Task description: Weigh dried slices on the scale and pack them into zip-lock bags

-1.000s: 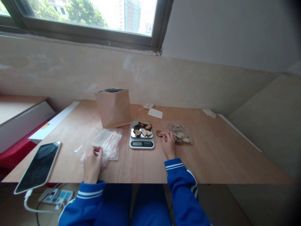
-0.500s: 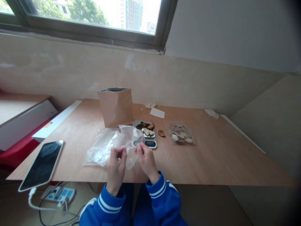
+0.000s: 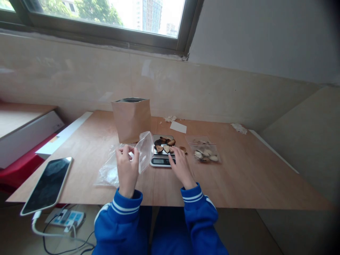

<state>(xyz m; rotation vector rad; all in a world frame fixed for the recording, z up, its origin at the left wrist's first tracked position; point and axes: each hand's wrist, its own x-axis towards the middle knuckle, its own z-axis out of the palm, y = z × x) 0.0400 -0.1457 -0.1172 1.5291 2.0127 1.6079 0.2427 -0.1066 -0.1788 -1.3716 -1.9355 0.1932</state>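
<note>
My left hand [image 3: 128, 166] pinches the edge of a clear plastic bag [image 3: 146, 152], whose mouth gapes toward the right. My right hand [image 3: 181, 165] is over the right side of a small digital kitchen scale [image 3: 158, 162], thumb and fingers apart. Its fingertips are at the dried slices [image 3: 166, 148], which have dark brown skin and pale cut faces; whether they touch one is unclear. A loose brown slice [image 3: 183, 149] beside the scale is partly covered by that hand. More clear plastic bags [image 3: 107, 173] lie under and left of my left hand.
A brown paper pouch [image 3: 132, 120] stands open behind the scale. Zip bags of pale slices [image 3: 205, 154] lie at right. A white card [image 3: 178, 127] and crumpled tissue [image 3: 170, 119] are near the wall. A phone [image 3: 47, 186] with a charging cable overhangs the table's front-left edge.
My right hand has let go of the plastic bag and moved right to the slices on the scale. My left hand has risen slightly leftward, still holding the bag, which now stands more open.
</note>
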